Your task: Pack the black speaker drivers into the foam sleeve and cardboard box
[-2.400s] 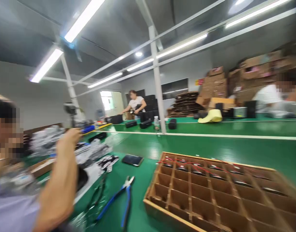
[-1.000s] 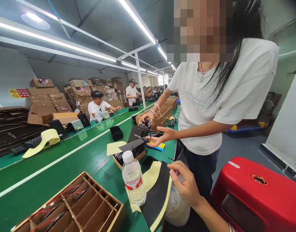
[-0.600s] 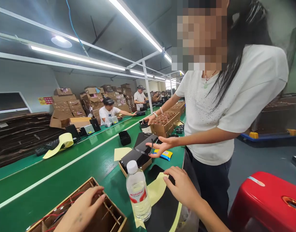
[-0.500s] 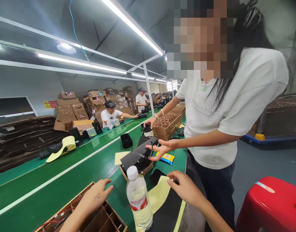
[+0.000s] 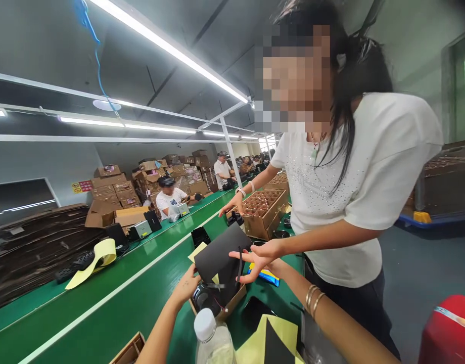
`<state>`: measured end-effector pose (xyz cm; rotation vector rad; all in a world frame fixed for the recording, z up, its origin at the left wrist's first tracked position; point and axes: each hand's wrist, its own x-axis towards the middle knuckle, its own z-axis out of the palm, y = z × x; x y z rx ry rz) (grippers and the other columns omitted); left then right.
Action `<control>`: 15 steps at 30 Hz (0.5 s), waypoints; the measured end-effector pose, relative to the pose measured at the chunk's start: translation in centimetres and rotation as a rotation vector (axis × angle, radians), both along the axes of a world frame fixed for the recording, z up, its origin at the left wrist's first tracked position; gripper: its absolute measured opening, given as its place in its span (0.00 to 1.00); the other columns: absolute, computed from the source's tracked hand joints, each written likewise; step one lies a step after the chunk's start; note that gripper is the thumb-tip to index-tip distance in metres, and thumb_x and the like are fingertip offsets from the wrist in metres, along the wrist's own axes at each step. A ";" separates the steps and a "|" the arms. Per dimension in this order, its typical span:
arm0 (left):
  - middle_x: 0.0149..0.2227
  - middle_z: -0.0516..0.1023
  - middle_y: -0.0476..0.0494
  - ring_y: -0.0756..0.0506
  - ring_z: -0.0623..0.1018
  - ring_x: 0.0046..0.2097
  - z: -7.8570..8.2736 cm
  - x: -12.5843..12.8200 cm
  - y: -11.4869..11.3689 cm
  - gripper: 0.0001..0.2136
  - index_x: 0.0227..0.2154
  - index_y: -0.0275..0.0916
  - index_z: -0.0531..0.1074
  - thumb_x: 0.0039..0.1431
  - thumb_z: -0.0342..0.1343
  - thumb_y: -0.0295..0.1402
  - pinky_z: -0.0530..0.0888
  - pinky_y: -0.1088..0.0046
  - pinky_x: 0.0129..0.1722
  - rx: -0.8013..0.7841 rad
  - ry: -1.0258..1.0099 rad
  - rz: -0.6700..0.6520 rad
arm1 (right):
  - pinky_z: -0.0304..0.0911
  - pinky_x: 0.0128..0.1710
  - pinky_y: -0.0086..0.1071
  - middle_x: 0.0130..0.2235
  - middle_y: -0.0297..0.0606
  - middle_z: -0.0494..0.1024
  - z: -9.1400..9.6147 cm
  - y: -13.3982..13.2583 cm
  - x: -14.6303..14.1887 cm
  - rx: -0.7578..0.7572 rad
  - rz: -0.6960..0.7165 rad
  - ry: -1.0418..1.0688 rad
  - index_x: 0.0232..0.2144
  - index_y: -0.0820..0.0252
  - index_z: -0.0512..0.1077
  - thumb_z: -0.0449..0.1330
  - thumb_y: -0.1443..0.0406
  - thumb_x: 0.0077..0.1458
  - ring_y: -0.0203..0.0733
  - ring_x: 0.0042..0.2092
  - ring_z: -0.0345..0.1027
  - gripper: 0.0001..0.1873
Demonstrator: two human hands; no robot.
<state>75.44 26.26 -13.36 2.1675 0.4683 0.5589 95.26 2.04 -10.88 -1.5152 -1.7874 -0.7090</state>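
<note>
Grip of left hand (image 5: 187,287): laid against the left wall of the small cardboard box (image 5: 236,301); whether it pinches cannot be told. Grip of right hand (image 5: 284,266): hidden behind a co-worker's spread hand (image 5: 257,258), state not determinable. The black sheet (image 5: 219,255) stands tilted over the box, between both grips. Judged light, thin and easily creased; best held by a free edge. The co-worker's hand blocks the right edge. A water bottle (image 5: 212,338) stands on the green surface (image 5: 141,298) near the left grip.

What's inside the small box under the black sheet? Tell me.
Dark round parts with thin wires show at the box's near end; the black sheet hides the rest.
</note>
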 end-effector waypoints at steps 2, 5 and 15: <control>0.48 0.69 0.41 0.43 0.69 0.49 -0.1 0.4 0.2 0.14 0.45 0.35 0.65 0.58 0.52 0.34 0.64 0.55 0.52 -0.036 -0.018 -0.028 | 0.63 0.23 0.14 0.47 0.20 0.68 1.8 0.7 0.9 0.206 -0.095 -0.539 0.48 0.42 0.65 0.50 0.69 0.54 0.22 0.34 0.68 0.21; 0.47 0.70 0.41 0.44 0.71 0.47 -0.1 0.5 0.5 0.14 0.46 0.36 0.65 0.59 0.51 0.36 0.66 0.55 0.50 -0.063 -0.039 -0.043 | 0.62 0.23 0.13 0.57 0.22 0.58 2.7 1.0 1.5 0.475 -0.338 -1.094 0.54 0.43 0.57 0.46 0.72 0.57 0.21 0.41 0.67 0.26; 0.51 0.66 0.40 0.42 0.67 0.52 -0.4 3.4 -0.6 0.17 0.48 0.36 0.63 0.60 0.46 0.41 0.62 0.53 0.53 0.014 -0.103 -0.077 | 0.61 0.27 0.19 0.38 0.31 0.76 7.5 -1.4 -0.5 -0.452 -0.257 -0.261 0.40 0.49 0.73 0.45 0.62 0.63 0.29 0.34 0.72 0.16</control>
